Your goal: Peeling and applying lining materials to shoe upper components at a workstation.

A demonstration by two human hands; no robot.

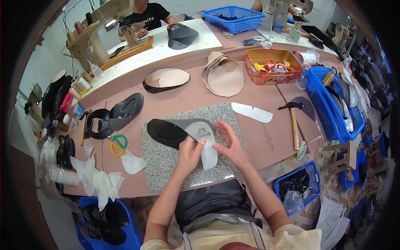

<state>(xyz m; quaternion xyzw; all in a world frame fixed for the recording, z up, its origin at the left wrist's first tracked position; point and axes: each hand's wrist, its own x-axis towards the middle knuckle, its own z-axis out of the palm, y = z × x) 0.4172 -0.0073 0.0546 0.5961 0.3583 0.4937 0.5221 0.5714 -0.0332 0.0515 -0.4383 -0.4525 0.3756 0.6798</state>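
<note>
A black shoe upper (164, 132) with a grey lining lies on a speckled stone slab (166, 166) in front of me. A white stiffener piece (209, 156) lies against the lining and hangs toward me. My left hand (189, 153) is closed on the near edge of the upper, its thumb on the white piece. My right hand (230, 143) is open beside the upper's right end, fingers stretched and thumb tip close to the white piece; whether it touches is unclear. Another white cut piece (252, 112) lies beyond the slab's right side.
Left are more black uppers (121, 114), scissors (116, 145) and white scraps (98, 177). A hammer (294, 125), a red tin (273, 66) and a blue basket (333, 108) stand right. Insoles (223, 75) lie behind. Across the bench, a person (148, 18) sits near a sewing machine (93, 46).
</note>
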